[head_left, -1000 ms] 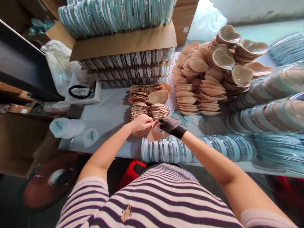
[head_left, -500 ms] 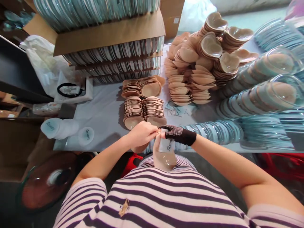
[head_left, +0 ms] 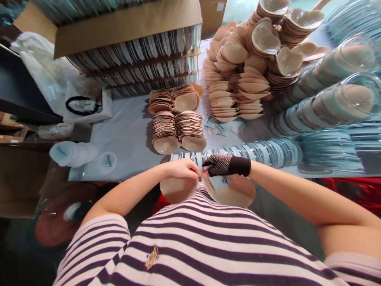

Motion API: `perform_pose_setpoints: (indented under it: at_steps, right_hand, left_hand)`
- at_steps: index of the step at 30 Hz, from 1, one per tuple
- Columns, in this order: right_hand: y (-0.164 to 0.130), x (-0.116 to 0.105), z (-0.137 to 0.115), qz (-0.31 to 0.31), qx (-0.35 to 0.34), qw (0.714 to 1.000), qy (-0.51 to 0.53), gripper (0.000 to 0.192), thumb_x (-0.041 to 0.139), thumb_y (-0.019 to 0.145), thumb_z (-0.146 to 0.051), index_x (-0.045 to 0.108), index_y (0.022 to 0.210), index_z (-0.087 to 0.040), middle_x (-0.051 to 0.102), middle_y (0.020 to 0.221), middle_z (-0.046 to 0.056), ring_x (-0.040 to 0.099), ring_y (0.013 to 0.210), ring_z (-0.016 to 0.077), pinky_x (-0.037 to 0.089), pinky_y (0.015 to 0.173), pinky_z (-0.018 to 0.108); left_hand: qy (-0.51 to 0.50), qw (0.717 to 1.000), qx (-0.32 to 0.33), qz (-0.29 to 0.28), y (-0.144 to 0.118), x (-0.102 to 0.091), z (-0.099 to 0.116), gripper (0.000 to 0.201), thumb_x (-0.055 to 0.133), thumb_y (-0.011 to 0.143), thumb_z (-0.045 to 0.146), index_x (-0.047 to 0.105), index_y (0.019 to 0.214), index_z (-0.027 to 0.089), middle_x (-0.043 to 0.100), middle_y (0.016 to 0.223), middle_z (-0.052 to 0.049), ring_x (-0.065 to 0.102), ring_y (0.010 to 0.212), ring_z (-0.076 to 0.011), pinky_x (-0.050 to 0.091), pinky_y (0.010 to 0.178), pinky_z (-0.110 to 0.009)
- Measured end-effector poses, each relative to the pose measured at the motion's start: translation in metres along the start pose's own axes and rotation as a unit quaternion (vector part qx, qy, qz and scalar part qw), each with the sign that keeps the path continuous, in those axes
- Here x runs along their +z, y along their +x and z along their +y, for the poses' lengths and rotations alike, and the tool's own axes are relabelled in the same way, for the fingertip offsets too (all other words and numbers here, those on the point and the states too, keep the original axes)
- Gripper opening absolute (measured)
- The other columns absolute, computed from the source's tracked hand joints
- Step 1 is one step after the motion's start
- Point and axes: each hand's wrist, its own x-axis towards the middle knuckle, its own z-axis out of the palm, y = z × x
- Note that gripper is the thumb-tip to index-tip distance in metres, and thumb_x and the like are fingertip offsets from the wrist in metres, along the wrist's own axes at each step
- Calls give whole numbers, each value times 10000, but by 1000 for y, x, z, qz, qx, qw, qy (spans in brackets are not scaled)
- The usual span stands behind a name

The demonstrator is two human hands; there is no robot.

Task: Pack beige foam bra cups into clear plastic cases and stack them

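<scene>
Print on label too small to read; cardboard box cut off at top edge.

My one camera sits on my head, looking steeply down, close over my striped shirt and the counter.

Both hands are drawing back from the counter toward the striped shirt: the left hand is now pinching one beige cup, the gloved right hand another, spread apart.

I work in a packing workshop: stacked beige cups, clear lid rows, cardboard cartons crowd my table.
</scene>
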Motion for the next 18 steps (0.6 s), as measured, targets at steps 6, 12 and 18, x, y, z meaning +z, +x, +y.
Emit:
perform_pose_setpoints:
  at_steps: [6, 12, 18]
  right_hand:
    - [-14, 16, -5, 49, 26, 998, -5, 287, 610, 886, -372, 791, 957, -161, 738, 794, 18, 619, 691, 145, 445, 633, 230]
    - [-12, 35, -10, 92, 59, 987, -119, 215, 634, 873, -246, 797, 1009, -211, 786, 951, 71, 710, 852, 218, 497, 729, 277]
    - [-28, 32, -4, 155, -58, 971, -174, 190, 605, 887, -210, 778, 959, -174, 768, 943, 96, 698, 898, 218, 517, 941, 367]
  left_hand:
    - [40, 997, -41, 42, -9, 12, 17, 203, 596, 771, 222, 785, 815, 160, 726, 760, 3, 639, 757, -155, 437, 667, -228]
    - [78, 996, -22, 40, -10, 14, 26, 213, 583, 805, 234, 785, 809, 167, 742, 792, -4, 636, 765, -150, 435, 695, -233]
    - [-109, 993, -23, 31, -8, 13, 5, 200, 650, 766, 282, 782, 820, 142, 753, 826, -38, 654, 817, -173, 474, 772, -255]
